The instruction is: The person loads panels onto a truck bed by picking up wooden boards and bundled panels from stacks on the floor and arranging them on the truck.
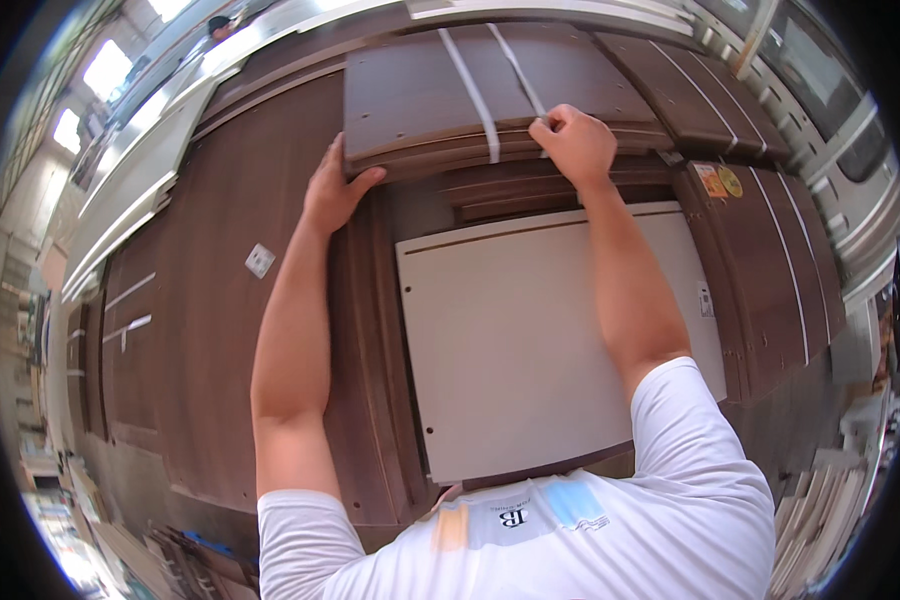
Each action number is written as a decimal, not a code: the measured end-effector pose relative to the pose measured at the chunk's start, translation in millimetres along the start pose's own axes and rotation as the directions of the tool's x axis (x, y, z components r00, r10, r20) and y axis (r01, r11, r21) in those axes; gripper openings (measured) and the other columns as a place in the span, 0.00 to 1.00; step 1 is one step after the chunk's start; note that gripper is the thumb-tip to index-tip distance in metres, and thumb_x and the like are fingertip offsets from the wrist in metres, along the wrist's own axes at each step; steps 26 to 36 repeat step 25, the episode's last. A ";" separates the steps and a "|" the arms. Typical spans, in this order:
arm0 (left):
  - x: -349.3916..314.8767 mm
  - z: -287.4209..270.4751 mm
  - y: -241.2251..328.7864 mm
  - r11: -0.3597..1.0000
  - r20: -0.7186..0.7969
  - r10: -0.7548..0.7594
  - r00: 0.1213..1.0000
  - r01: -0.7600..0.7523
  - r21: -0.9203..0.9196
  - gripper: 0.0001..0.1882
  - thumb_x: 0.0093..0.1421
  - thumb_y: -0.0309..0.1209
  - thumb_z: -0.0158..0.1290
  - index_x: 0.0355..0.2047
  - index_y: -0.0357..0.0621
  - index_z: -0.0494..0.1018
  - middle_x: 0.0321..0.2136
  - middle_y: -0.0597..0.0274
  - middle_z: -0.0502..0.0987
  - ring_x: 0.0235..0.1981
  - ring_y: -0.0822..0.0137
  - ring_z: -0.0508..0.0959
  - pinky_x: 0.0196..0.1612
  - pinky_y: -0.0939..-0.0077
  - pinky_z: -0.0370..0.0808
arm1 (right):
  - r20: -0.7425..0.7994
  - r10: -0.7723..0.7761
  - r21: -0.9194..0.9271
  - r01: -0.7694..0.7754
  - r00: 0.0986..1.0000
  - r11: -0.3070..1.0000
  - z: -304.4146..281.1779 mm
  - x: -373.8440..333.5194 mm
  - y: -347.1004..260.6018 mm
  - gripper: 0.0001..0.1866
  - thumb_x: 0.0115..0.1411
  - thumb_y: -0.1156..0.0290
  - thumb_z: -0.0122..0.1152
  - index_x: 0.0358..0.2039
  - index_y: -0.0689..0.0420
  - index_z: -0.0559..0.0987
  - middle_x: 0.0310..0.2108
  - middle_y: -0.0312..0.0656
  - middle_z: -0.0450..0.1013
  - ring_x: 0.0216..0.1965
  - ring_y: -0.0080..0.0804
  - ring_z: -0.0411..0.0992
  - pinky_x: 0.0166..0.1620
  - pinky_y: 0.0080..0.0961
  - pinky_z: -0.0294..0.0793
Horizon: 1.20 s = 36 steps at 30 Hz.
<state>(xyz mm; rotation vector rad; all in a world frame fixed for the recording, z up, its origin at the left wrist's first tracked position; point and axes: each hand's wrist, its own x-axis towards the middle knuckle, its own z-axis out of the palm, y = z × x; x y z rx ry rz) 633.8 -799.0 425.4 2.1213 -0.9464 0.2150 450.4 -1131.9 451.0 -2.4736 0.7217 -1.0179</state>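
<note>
A bundle of dark brown panels (420, 85), bound with two white straps, lies across the far middle. My left hand (338, 187) grips its near left corner, fingers along the left end and thumb out by the front edge. My right hand (578, 145) is closed on the right-hand white strap (515, 70) at the bundle's front edge. Below the bundle, between my forearms, lies a pale board (515, 340) with a dark groove and small holes. The fingertips of my left hand are partly hidden behind the corner.
Large brown panels (225, 330) with a small white label lie to the left. Strapped brown bundles stand at the right (760, 260) and far right (685, 85). Pale boards (140, 190) are stacked at the far left. A person (219, 27) is in the distance.
</note>
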 end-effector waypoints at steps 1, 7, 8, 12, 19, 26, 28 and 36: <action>-2.7 1.7 -2.2 0.992 -0.022 -0.004 1.000 0.007 0.129 0.47 0.59 0.47 0.66 0.69 0.34 0.58 0.58 0.42 0.75 0.62 0.52 0.74 0.63 0.64 0.70 | 0.010 -0.023 0.013 0.023 1.000 1.000 2.3 -0.5 2.2 0.15 0.51 0.51 0.63 0.28 0.48 0.85 0.22 0.39 0.80 0.30 0.45 0.79 0.39 0.37 0.76; -34.0 4.7 46.0 0.876 0.018 -0.202 0.979 0.172 0.451 0.59 0.51 0.64 0.64 0.70 0.36 0.56 0.67 0.44 0.65 0.72 0.50 0.58 0.73 0.57 0.55 | 0.050 0.043 -0.097 -0.038 0.998 0.995 -9.1 -2.3 7.3 0.18 0.54 0.47 0.60 0.34 0.46 0.87 0.27 0.37 0.82 0.35 0.43 0.81 0.41 0.37 0.77; -40.3 0.5 48.3 0.836 0.041 -0.262 0.964 0.205 0.510 0.62 0.47 0.64 0.66 0.71 0.37 0.54 0.69 0.47 0.63 0.74 0.51 0.54 0.75 0.57 0.49 | 0.051 0.045 -0.121 -0.039 0.998 0.992 -11.5 -1.5 3.6 0.19 0.54 0.47 0.60 0.34 0.46 0.87 0.26 0.37 0.82 0.34 0.43 0.81 0.41 0.36 0.77; -45.6 -4.5 45.2 0.830 0.026 -0.233 0.972 0.185 0.526 0.63 0.47 0.64 0.66 0.71 0.36 0.54 0.70 0.47 0.61 0.74 0.50 0.55 0.74 0.56 0.51 | 0.083 0.057 -0.100 -0.048 0.995 0.994 -10.7 -1.5 -3.0 0.19 0.55 0.47 0.59 0.35 0.47 0.86 0.26 0.36 0.82 0.34 0.40 0.81 0.40 0.34 0.77; -33.3 -8.3 17.9 0.858 0.103 -0.218 0.970 0.141 0.495 0.51 0.53 0.52 0.65 0.72 0.48 0.55 0.68 0.55 0.66 0.74 0.55 0.54 0.74 0.47 0.49 | 0.124 0.071 -0.079 -0.061 0.990 0.995 -11.8 0.3 -3.9 0.19 0.55 0.48 0.60 0.36 0.48 0.86 0.30 0.35 0.83 0.35 0.37 0.81 0.40 0.33 0.76; -29.7 -19.0 7.5 0.902 0.270 -0.150 0.951 0.019 0.431 0.48 0.55 0.44 0.61 0.74 0.55 0.53 0.70 0.52 0.63 0.75 0.55 0.52 0.71 0.31 0.44 | 0.125 0.084 -0.079 -0.075 0.989 0.994 -16.9 2.7 13.1 0.19 0.55 0.48 0.60 0.37 0.48 0.86 0.31 0.34 0.83 0.36 0.35 0.81 0.41 0.33 0.76; -29.7 -19.0 7.5 0.902 0.270 -0.150 0.951 0.019 0.431 0.48 0.55 0.44 0.61 0.74 0.55 0.53 0.70 0.52 0.63 0.75 0.55 0.52 0.71 0.31 0.44 | 0.125 0.084 -0.079 -0.075 0.989 0.994 -16.9 2.7 13.1 0.19 0.55 0.48 0.60 0.37 0.48 0.86 0.31 0.34 0.83 0.36 0.35 0.81 0.41 0.33 0.76; -29.7 -19.0 7.5 0.902 0.270 -0.150 0.951 0.019 0.431 0.48 0.55 0.44 0.61 0.74 0.55 0.53 0.70 0.52 0.63 0.75 0.55 0.52 0.71 0.31 0.44 | 0.125 0.084 -0.079 -0.075 0.989 0.994 -16.9 2.7 13.1 0.19 0.55 0.48 0.60 0.37 0.48 0.86 0.31 0.34 0.83 0.36 0.35 0.81 0.41 0.33 0.76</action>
